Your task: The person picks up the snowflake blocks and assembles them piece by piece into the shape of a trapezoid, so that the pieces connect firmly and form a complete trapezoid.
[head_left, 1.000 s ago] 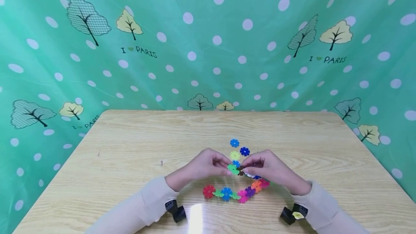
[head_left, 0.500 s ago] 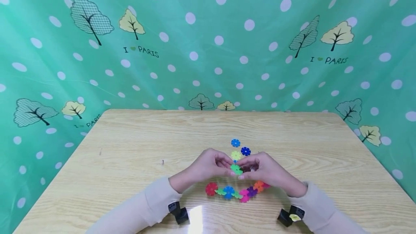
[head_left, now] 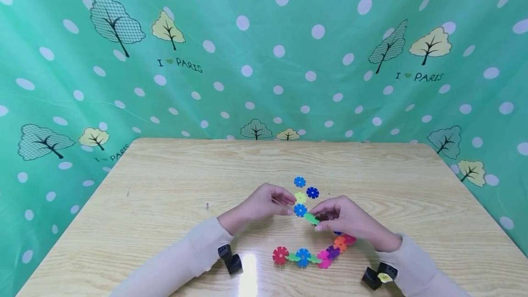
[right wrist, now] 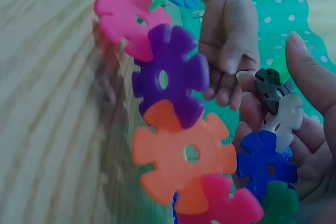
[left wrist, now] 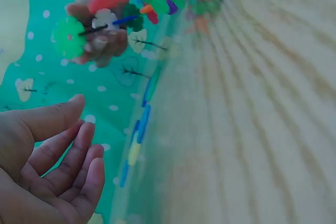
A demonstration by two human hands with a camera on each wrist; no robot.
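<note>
My right hand (head_left: 350, 217) grips one end of a chain of interlocking snowflake discs (head_left: 324, 261). At that end a light green disc (head_left: 311, 219) sticks out past the fingers. In the right wrist view, black (right wrist: 269, 88) and white (right wrist: 289, 121) discs lie between thumb and fingers, joined to a blue disc (right wrist: 257, 169). Pink, orange (right wrist: 160, 153) and purple (right wrist: 181, 74) discs continue the chain, which curves round to a red disc (head_left: 280, 255). My left hand (head_left: 266, 205) holds nothing, its fingers relaxed, just left of a loose blue disc (head_left: 297, 211).
Behind the hands, a yellow disc (head_left: 300, 198), a dark blue disc (head_left: 312, 193) and another blue disc (head_left: 299, 182) lie loose on the wooden table (head_left: 198, 168). A green dotted cloth (head_left: 264, 81) hangs along the table's far edge.
My left hand has let go of the light green disc and drawn back slightly left. My right hand has moved right and nearer with the chain, uncovering the loose blue disc.
</note>
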